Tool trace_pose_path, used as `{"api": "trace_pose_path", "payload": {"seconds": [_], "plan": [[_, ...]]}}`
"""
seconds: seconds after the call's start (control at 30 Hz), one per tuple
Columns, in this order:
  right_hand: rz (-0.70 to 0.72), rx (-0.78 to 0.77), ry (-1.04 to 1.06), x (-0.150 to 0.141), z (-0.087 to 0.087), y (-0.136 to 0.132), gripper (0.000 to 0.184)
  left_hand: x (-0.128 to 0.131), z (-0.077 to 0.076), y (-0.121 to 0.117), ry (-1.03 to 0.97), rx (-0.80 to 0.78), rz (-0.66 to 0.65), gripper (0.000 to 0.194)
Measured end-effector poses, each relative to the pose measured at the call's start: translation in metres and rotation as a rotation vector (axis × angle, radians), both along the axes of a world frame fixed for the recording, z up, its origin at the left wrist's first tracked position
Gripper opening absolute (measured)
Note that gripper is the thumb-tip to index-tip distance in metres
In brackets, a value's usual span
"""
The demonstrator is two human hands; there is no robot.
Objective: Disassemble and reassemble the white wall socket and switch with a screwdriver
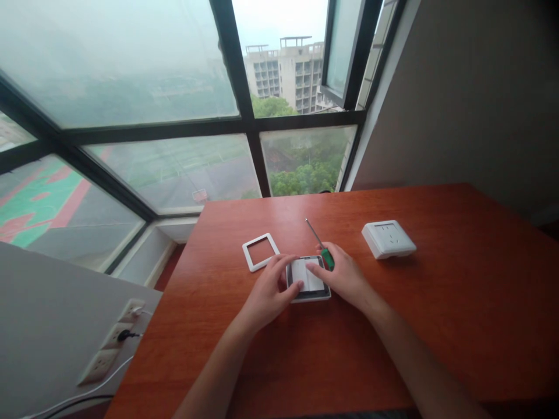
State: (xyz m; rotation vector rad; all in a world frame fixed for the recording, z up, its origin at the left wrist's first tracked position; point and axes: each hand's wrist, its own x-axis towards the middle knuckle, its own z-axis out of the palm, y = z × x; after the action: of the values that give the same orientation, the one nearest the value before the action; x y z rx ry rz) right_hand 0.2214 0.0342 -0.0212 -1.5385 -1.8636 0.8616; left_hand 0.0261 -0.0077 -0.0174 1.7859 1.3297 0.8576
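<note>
A white two-rocker wall switch (pixel 311 279) lies on the table, its dark inner frame bare around the rockers. My left hand (pixel 271 288) grips it at the left side, thumb on the rocker face and fingers along the far edge. In my right hand (pixel 345 276) is a screwdriver (pixel 326 256) with a green handle; its metal shaft points away to the upper left. The right thumb rests on the switch's rockers. Just beyond my left hand lies a white square cover frame (pixel 247 252), flat on the wood.
A white wall socket (pixel 389 238) on a box sits to the right on the reddish-brown table (pixel 458 302). Windows (pixel 174 169) rise behind the table's far edge. At lower left, wall outlets (pixel 102 361) carry plugs and cables.
</note>
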Motion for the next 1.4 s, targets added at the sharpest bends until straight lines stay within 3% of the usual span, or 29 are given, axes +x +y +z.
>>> {"api": "trace_pose_path", "payload": {"seconds": [0.13,0.4,0.73,1.17,1.4], "plan": [[0.01,0.009,-0.151,-0.003,0.004,-0.01,0.066,0.001,0.001,-0.002,-0.017,0.01,0.002,0.042],[0.072,-0.073,-0.183,-0.002,0.003,-0.011,0.062,0.001,-0.003,0.0,-0.112,-0.029,0.007,0.037],[0.065,-0.063,-0.238,-0.003,0.006,-0.014,0.071,-0.003,-0.012,0.0,-0.152,-0.12,-0.001,0.051],[0.091,-0.112,-0.288,-0.006,0.019,-0.014,0.061,0.001,-0.006,0.001,-0.261,-0.238,0.064,0.05],[0.111,-0.124,-0.254,-0.003,0.017,-0.017,0.073,0.004,-0.005,0.001,-0.315,-0.276,0.092,0.049]]}}
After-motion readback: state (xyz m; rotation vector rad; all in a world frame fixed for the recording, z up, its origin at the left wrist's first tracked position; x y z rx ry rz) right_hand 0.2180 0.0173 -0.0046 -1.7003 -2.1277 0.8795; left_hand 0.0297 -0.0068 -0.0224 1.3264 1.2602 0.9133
